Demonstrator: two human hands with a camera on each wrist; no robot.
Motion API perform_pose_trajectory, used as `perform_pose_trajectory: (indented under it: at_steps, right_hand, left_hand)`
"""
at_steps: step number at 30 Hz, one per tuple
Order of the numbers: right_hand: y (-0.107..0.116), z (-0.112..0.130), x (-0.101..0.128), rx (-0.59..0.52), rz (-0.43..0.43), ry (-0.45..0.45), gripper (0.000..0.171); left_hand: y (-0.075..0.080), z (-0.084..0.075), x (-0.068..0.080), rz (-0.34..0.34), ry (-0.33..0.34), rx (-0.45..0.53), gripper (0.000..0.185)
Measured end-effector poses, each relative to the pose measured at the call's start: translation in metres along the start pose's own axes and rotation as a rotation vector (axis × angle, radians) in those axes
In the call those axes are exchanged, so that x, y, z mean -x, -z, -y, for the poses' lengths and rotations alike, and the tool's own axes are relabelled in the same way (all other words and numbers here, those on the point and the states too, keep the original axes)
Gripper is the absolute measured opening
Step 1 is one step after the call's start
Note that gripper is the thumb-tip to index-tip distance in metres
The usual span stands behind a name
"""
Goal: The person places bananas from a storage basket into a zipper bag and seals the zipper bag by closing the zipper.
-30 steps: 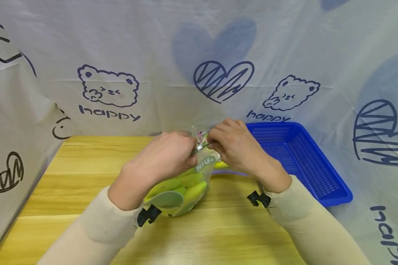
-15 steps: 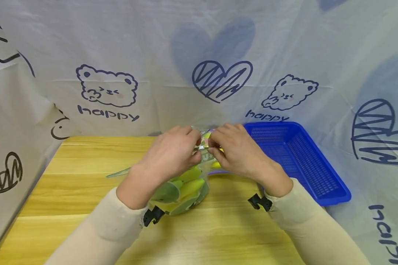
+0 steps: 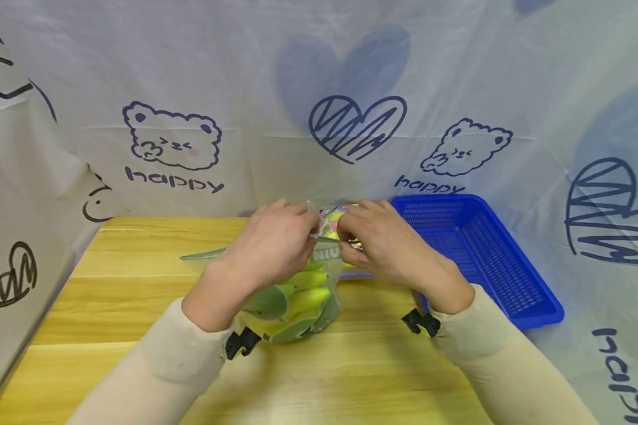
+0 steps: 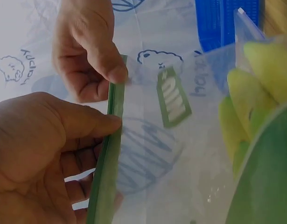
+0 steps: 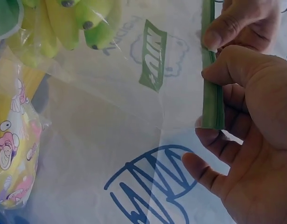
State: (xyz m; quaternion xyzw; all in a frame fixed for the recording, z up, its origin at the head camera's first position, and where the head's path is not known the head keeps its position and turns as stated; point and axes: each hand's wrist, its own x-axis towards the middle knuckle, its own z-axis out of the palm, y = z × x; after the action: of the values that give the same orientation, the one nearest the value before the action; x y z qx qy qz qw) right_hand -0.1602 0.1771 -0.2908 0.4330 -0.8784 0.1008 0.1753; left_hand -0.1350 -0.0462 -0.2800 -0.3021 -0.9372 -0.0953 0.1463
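The clear zip bag point(image 3: 303, 295) has a green seal strip point(image 4: 108, 158) and a green logo, holding yellow-green bananas point(image 3: 303, 298). The basket point(image 3: 484, 260) is blue, the table point(image 3: 138, 295) yellow wood-grain, the backdrop point(image 3: 244, 88) white with navy bears and hearts.

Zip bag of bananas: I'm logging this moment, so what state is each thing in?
zip bag: upright on the table, green seal strip pinched
bananas: inside the bag
left hand: pinches the green seal strip
right hand: pinches the same strip
blue basket: on the table, nothing visible inside
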Motion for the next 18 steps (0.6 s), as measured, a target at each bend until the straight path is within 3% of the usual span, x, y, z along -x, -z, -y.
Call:
perform_pose_trajectory:
  at_steps: [11,18]
  right_hand:
    - [-0.0057,0.0038,-0.0045,-0.045,-0.026,-0.003,0.006]
    - [-0.0044,0.0038,-0.0037,-0.044,0.002,-0.014,0.007]
  left_hand:
    - [-0.0004,0.0006,0.0020,0.011,0.018,0.025,0.008]
    - [-0.0016,0.0019,0.0056,0.016,0.044,-0.003,0.014]
